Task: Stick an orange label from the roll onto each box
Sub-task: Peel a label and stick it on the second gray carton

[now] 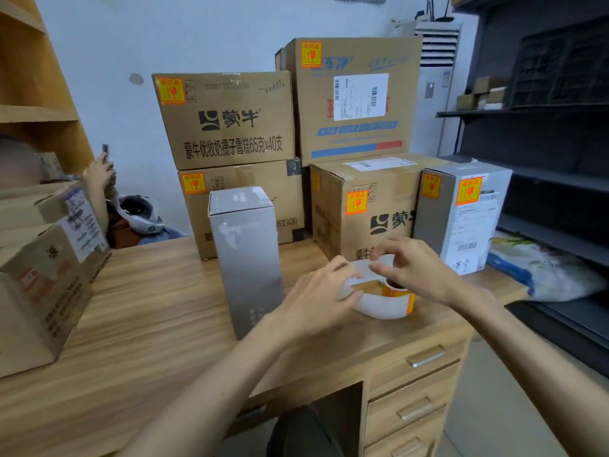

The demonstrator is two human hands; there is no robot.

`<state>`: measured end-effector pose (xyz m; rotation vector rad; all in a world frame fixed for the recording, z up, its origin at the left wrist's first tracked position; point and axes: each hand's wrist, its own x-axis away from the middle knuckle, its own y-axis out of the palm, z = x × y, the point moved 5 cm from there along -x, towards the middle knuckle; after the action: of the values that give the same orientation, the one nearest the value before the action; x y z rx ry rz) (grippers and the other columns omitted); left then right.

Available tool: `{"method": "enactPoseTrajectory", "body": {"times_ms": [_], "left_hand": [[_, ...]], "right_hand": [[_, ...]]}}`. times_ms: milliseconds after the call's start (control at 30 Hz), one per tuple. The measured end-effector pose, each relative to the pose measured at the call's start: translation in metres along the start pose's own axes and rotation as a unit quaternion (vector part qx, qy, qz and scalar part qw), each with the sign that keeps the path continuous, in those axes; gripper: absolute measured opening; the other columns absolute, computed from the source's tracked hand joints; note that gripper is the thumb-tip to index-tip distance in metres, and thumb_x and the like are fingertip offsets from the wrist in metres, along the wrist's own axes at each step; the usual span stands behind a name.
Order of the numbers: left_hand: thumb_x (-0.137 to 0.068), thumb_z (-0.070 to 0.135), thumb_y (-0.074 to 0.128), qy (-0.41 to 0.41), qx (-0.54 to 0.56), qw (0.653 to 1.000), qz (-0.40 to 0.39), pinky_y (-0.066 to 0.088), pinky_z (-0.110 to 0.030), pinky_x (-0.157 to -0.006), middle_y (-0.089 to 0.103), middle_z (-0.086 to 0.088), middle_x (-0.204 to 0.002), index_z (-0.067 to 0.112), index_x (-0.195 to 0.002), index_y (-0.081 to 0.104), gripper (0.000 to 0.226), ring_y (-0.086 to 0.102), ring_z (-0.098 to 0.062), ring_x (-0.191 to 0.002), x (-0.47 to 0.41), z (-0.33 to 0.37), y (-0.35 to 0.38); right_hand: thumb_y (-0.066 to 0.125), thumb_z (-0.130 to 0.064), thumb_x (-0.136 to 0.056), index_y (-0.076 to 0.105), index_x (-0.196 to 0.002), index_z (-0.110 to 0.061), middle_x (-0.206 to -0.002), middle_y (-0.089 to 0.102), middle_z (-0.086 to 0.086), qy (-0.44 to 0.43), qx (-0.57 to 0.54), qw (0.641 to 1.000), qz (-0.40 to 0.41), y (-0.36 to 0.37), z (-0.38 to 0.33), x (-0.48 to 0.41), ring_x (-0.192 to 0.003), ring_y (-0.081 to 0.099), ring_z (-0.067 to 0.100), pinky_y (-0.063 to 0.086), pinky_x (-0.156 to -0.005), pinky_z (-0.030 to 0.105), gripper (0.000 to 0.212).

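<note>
The label roll (397, 291), orange labels on white backing, lies on the wooden desk (158, 324), with a loose loop of backing strip (379, 308) curling around it. My left hand (316, 298) holds that strip at its left side. My right hand (412, 268) pinches the strip's upper edge just above the roll. A tall grey box (245, 258) stands upright left of my hands with no orange label on its visible faces. Stacked cardboard boxes (227, 127) behind and a grey box (461, 216) at the right carry orange labels.
More cardboard boxes (43, 285) sit at the desk's left edge. Another person's hand holding a phone (100, 173) shows beyond them, near a white helmet (141, 214). Dark shelving (553, 179) and a plastic bag (543, 268) stand to the right. Desk drawers (418, 384) are below.
</note>
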<state>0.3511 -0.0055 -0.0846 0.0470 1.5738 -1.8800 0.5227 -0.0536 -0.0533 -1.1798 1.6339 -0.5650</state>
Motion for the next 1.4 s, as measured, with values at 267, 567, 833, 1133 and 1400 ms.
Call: {"method": "enactPoseTrajectory", "body": {"times_ms": [267, 567, 833, 1133, 1400], "left_hand": [[-0.094, 0.026, 0.066, -0.042, 0.144, 0.988, -0.036, 0.043, -0.03, -0.092, 0.057, 0.008, -0.113, 0.019, -0.114, 0.066, 0.021, 0.052, -0.008, -0.103, -0.022, 0.016, 0.065], [-0.092, 0.027, 0.069, -0.113, 0.188, 0.976, 0.001, 0.034, -0.017, -0.062, 0.055, 0.01, -0.082, 0.017, -0.084, 0.057, 0.017, 0.046, -0.003, -0.071, -0.019, 0.005, 0.07], [-0.093, 0.039, 0.07, -0.141, 0.178, 0.973, 0.031, 0.038, -0.014, -0.061, 0.053, 0.008, -0.077, 0.024, -0.074, 0.05, 0.031, 0.044, -0.007, -0.069, -0.007, -0.014, 0.063], [-0.099, 0.02, 0.055, -0.056, 0.039, 0.997, 0.034, 0.053, -0.033, -0.076, 0.061, 0.011, -0.131, 0.033, -0.13, 0.061, 0.034, 0.063, -0.018, -0.102, -0.009, 0.002, 0.058], [-0.099, 0.014, 0.049, -0.06, 0.014, 0.996, 0.066, 0.042, -0.023, -0.063, 0.071, 0.009, -0.11, 0.031, -0.115, 0.069, 0.03, 0.06, -0.013, -0.089, -0.007, 0.007, 0.054]], "right_hand": [[0.071, -0.028, -0.087, 0.068, -0.097, -0.032, -0.094, 0.063, -0.02, 0.073, 0.003, 0.995, -0.069, 0.014, 0.054, 0.038, -0.072, 0.055, -0.01, 0.039, -0.067, 0.016, 0.011], [0.068, -0.018, -0.087, 0.069, -0.114, -0.023, -0.106, 0.067, -0.015, 0.105, -0.047, 0.991, -0.061, 0.023, 0.059, 0.05, -0.081, 0.063, 0.001, 0.048, -0.075, 0.018, 0.027], [0.071, -0.03, -0.087, 0.069, -0.102, -0.028, -0.094, 0.062, -0.02, 0.078, 0.001, 0.996, -0.036, 0.038, 0.05, 0.047, -0.088, 0.058, 0.006, 0.045, -0.076, 0.029, 0.016], [0.064, -0.035, -0.092, 0.065, -0.097, -0.027, -0.098, 0.069, -0.012, 0.072, 0.069, 0.995, -0.002, 0.042, 0.035, 0.05, -0.095, 0.062, 0.016, 0.045, -0.074, 0.034, 0.009], [0.058, -0.049, -0.094, 0.064, -0.102, -0.027, -0.103, 0.069, -0.009, 0.076, 0.135, 0.987, 0.032, 0.043, 0.037, 0.055, -0.095, 0.063, 0.019, 0.043, -0.07, 0.035, 0.024]]}}
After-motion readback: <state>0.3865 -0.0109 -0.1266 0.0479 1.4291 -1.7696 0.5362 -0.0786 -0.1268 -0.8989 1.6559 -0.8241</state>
